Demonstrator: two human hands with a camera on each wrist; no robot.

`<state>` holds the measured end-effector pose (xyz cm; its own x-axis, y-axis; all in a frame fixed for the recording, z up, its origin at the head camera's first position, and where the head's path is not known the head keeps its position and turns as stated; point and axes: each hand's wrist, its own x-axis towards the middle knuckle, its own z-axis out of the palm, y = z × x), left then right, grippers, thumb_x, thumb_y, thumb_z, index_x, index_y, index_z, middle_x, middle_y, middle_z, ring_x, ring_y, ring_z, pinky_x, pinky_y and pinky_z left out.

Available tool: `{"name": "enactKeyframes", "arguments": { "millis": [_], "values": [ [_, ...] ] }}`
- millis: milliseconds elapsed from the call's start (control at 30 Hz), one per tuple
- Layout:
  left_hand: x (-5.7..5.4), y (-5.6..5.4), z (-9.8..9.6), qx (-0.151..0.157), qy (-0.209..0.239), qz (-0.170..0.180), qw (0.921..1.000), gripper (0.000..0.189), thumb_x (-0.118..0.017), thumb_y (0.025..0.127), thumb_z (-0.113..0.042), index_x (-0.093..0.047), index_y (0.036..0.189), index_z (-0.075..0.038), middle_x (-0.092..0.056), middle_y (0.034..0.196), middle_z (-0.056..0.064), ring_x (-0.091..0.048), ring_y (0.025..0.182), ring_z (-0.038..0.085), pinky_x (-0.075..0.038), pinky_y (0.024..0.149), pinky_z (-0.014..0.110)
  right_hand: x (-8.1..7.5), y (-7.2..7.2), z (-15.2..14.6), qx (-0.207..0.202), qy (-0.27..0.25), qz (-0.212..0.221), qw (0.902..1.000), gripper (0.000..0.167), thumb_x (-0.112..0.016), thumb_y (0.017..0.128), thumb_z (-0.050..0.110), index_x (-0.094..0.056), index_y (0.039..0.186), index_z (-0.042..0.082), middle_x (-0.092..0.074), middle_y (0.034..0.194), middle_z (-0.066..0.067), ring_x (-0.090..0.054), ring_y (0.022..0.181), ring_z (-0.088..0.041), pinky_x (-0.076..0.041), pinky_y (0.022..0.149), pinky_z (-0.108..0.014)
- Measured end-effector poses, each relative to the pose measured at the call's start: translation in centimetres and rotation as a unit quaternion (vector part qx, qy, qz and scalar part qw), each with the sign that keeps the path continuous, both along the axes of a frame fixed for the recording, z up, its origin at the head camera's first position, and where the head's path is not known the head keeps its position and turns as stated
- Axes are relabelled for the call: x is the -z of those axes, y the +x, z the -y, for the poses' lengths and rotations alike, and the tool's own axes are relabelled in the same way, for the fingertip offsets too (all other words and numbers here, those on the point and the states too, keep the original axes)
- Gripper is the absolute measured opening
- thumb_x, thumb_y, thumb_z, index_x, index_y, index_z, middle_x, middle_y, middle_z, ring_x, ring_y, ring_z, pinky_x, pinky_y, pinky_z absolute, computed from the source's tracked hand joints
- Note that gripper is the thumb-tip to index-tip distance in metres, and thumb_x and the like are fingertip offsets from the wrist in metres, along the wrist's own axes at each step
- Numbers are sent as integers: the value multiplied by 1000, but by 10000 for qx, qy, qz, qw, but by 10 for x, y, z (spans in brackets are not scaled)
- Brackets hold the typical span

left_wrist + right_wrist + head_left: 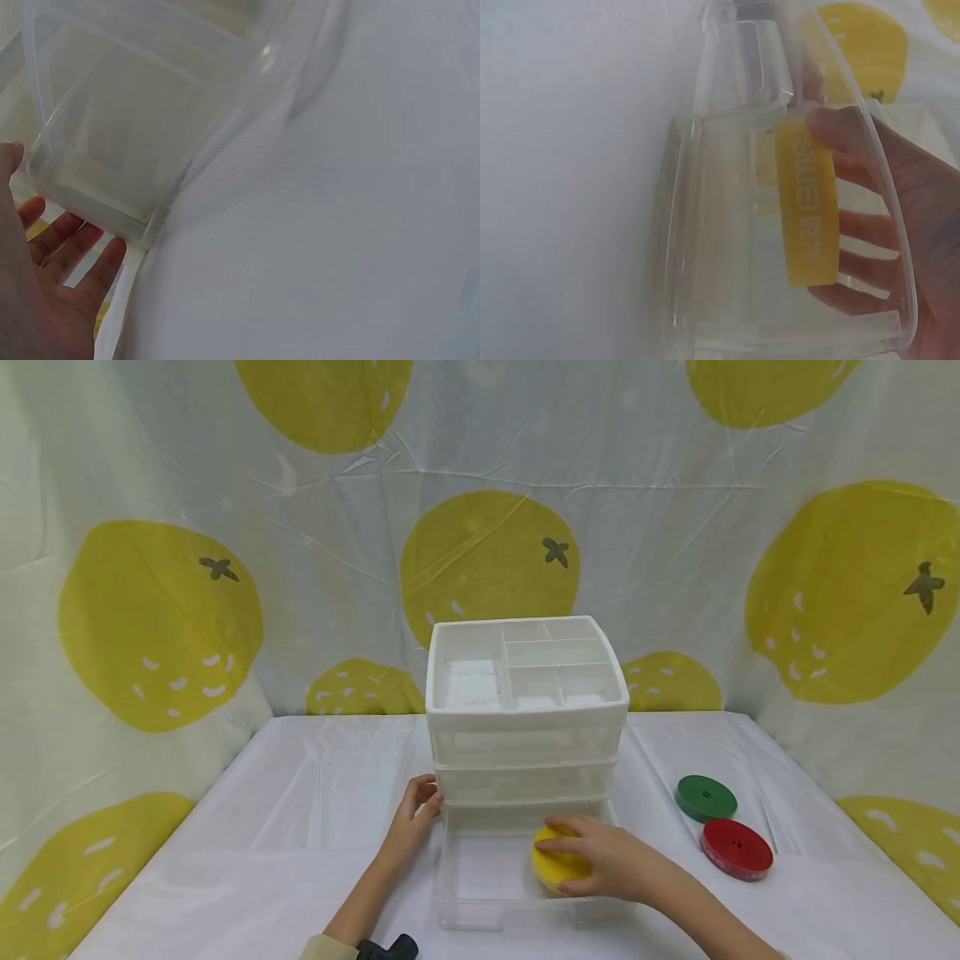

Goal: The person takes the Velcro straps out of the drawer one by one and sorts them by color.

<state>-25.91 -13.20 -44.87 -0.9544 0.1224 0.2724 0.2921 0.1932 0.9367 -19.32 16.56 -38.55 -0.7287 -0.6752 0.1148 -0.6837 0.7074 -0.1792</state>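
Observation:
A white plastic drawer unit (525, 735) stands on the cloth, its clear bottom drawer (480, 868) pulled out. My right hand (611, 860) reaches into the right part of that drawer and grips a yellow roll of tape (555, 864). Through the clear drawer wall in the right wrist view, printed lettering shows on the roll's edge (808, 202), with the thumb on the near side and fingers behind. At the unit's left side, my left hand (412, 814) touches the wall. Its fingers (67, 251) are spread and only slightly bent in the left wrist view.
A green roll (705, 798) and a red roll (737, 849) lie on the white cloth (322, 827) right of the unit. The unit's top tray (468, 672) has several compartments. A curtain (315, 543) with yellow fruit prints hangs behind and at both sides.

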Motion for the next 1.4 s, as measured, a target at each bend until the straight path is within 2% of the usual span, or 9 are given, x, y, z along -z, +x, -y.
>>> {"name": "enactKeyframes", "arguments": {
  "millis": [233, 567, 767, 833, 933, 1000, 1067, 1200, 1400],
  "values": [
    [0, 1, 0, 27, 11, -145, 9999, 33, -49, 94, -19, -41, 122, -4, -52, 108, 14, -50, 97, 3, -46, 83, 21, -5, 6, -8, 248, -290, 106, 9992, 41, -66, 79, 38, -58, 119, 33, -50, 131, -5, -49, 116, -25, -47, 88, -44],
    [0, 1, 0, 38, 0, -137, 9999, 32, -49, 94, -18, -41, 122, -4, -52, 107, 12, -52, 102, 13, -47, 84, 23, -9, 16, -17, 383, -396, -321, 9980, 43, -67, 78, 39, -57, 120, 33, -50, 130, -5, -48, 116, -27, -50, 83, -42],
    [0, 1, 0, 10, 42, -13, 10000, 33, -50, 93, -18, -41, 122, -5, -52, 108, 12, -52, 103, 15, -46, 83, 20, -9, 20, -22, 514, -585, -342, 9964, 45, -70, 77, 34, -58, 120, 33, -49, 132, -7, -48, 116, -28, -53, 79, -36],
    [-1, 1, 0, -1, 76, 24, 10000, 32, -50, 93, -19, -41, 122, -5, -52, 109, 12, -51, 104, 17, -46, 83, 19, -7, 21, -24, 504, -642, -552, 9951, 47, -71, 75, 33, -58, 120, 33, -49, 131, -6, -48, 115, -26, -53, 77, -34],
    [-1, 1, 0, 4, 66, 15, 10000, 33, -50, 93, -19, -41, 122, -6, -52, 110, 13, -51, 104, 17, -45, 83, 18, -6, 24, -26, 410, -761, -1102, 9901, 51, -75, 71, 30, -58, 119, 33, -51, 129, -6, -49, 112, -24, -54, 75, -31],
    [-1, 1, 0, 8, 68, -16, 10000, 33, -50, 93, -19, -41, 122, -5, -52, 110, 13, -51, 103, 15, -46, 83, 19, -6, 26, -27, 372, -830, -1503, 9845, 54, -77, 68, 29, -58, 119, 32, -52, 127, -5, -50, 110, -22, -54, 74, -30],
    [-2, 1, 0, 4, 67, -68, 10000, 33, -50, 93, -18, -41, 122, -5, -52, 109, 14, -51, 101, 10, -46, 83, 19, -7, 28, -29, 360, -904, -1729, 9801, 57, -79, 66, 29, -59, 119, 32, -53, 126, -5, -51, 109, -22, -54, 73, -29],
    [-4, 2, 0, -42, 46, -73, 10000, 32, -49, 93, -16, -41, 122, -4, -53, 108, 14, -51, 98, 6, -46, 82, 19, -7, 31, -34, 404, -968, -1884, 9765, 59, -80, 64, 29, -58, 119, 32, -53, 127, -4, -51, 109, -21, -54, 70, -26],
    [-4, 1, -1, -50, -14, -11, 10000, 31, -48, 93, -10, -40, 122, -2, -52, 109, 17, -51, 100, 14, -46, 82, 20, -5, 36, -45, 577, -1057, -2084, 9706, 62, -83, 60, 28, -60, 117, 31, -53, 126, -3, -49, 108, -20, -54, 66, -22]
  ]
}}
